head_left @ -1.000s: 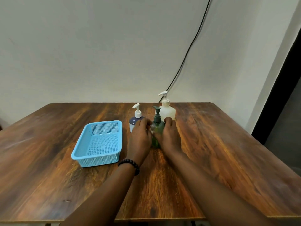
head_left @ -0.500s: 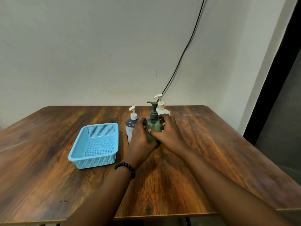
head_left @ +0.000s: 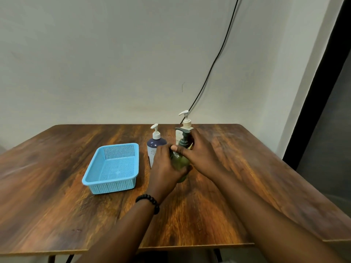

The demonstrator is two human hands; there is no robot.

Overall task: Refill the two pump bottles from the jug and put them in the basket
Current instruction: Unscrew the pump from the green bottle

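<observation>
Both hands work the green bottle: my left hand grips its body, my right hand wraps its pump collar. Opening step; next I unscrew the pump.

Green bottle body mostly hidden by hands; cream bottle perhaps touched, unclear.

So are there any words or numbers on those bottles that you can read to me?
None can be read.
Blue bottle: small pale marks on its front, too small and blurred to read.
Cream bottle: a strip of dark print down its side, too blurred to read.
Green bottle: no print shows; the left hand and right hand cover much of it.
Blue basket: no writing.
</observation>
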